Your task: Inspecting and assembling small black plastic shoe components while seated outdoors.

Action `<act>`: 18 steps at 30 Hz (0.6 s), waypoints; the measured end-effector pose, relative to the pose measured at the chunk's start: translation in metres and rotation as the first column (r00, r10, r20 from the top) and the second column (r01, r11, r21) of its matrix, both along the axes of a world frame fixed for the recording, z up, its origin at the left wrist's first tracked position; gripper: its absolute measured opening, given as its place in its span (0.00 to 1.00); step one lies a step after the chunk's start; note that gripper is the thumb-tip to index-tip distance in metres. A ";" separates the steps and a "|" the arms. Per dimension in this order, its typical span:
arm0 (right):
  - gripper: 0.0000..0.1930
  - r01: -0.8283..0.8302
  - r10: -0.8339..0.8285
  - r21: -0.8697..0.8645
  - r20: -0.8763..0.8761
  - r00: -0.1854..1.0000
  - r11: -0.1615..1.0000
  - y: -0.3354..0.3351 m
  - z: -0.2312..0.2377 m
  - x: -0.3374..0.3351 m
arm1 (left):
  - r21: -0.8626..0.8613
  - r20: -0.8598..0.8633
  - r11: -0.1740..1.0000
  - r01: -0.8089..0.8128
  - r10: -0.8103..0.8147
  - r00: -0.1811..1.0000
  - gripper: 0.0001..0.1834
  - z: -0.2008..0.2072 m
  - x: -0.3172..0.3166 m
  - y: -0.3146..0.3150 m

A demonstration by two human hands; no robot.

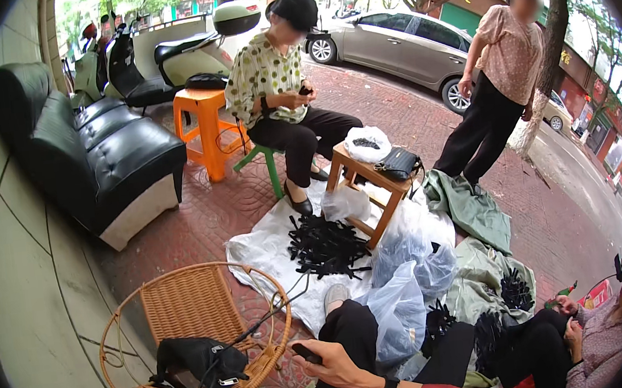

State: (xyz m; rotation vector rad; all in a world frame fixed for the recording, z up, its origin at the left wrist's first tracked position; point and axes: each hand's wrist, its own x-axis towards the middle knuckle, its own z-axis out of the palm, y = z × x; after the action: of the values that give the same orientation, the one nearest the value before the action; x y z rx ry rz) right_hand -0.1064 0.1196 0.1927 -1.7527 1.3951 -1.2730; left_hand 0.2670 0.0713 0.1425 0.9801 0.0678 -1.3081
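My right hand, with a black band at its wrist and a red sleeve behind it, reaches in from the lower edge. Its fingers are closed on a small dark piece whose exact kind I cannot make out. My left hand does not show clearly. Just left of the right hand stands a round wicker chair with a black bag on its seat. Beyond my knee, a heap of short black strips lies on a white sheet.
A person sits across, handling a small dark item. Before them stands a wooden stool with a black purse. Clear plastic bags lie at my right, near another seated person. A standing person is farther back. A black sofa lines the wall.
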 end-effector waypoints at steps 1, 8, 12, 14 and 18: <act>0.20 0.005 -0.031 0.235 0.105 0.994 0.972 -0.002 0.001 0.001 | 0.017 0.063 0.998 -0.060 0.058 0.996 0.23 0.000 0.005 -0.003; 0.12 0.074 -0.077 0.029 0.121 0.990 0.997 -0.017 -0.020 0.018 | -0.138 0.823 0.944 0.301 -0.060 0.565 0.30 0.010 0.014 -0.006; 0.18 0.076 -0.084 0.082 0.102 0.991 0.994 -0.019 -0.029 0.018 | -0.114 0.622 0.957 0.266 -0.140 0.770 0.22 0.018 0.011 -0.022; 0.19 -0.039 -0.053 0.372 0.235 0.971 0.927 -0.020 -0.030 0.018 | -0.154 0.570 0.952 0.265 -0.134 0.811 0.24 0.018 0.015 -0.024; 0.20 -0.007 -0.072 0.380 0.192 0.979 0.925 -0.017 -0.031 0.022 | -0.101 0.580 0.948 0.302 -0.190 0.792 0.33 0.011 0.024 -0.039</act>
State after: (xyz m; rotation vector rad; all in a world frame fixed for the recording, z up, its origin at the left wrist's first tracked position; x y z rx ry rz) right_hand -0.0848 0.1030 0.1620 -1.3062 1.4425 -1.0758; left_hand 0.2911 0.0323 0.1532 1.2034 -0.6563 -1.1806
